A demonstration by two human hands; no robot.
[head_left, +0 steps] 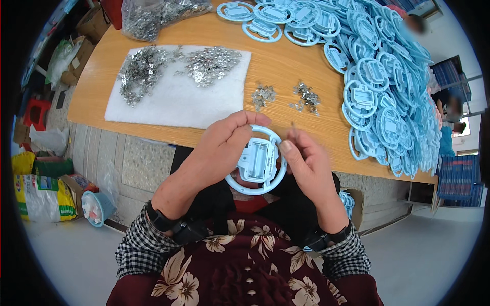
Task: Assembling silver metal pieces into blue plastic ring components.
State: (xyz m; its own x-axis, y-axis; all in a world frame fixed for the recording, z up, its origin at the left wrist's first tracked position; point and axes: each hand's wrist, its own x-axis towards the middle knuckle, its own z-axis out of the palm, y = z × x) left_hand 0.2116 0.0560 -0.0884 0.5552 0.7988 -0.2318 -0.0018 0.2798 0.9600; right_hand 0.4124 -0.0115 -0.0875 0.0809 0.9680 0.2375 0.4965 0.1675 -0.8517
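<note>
Over my lap, a round light-blue plastic housing [262, 159] with a ring-shaped rim and a rectangular battery compartment is tilted toward me. My left hand [223, 145] grips it by its upper left side, fingers curled over the top of the rim. At the right side of the rim is my right hand [308, 162], thumb and fingers pinched together. A thin grey metal piece [292, 125] sticks up from that pinch, too blurred to make out its shape. Just beyond my hands, two small heaps of metal pieces, a left heap [263, 96] and a right heap [306, 98], lie on the wooden table.
A white pad [176, 113] bears two larger piles of shiny metal pieces. Behind it sits a clear bag [145, 20] of similar pieces. Many light-blue housings [390, 92] are heaped along the table's right side. A light-blue bin [97, 208] and sacks stand on the floor at left.
</note>
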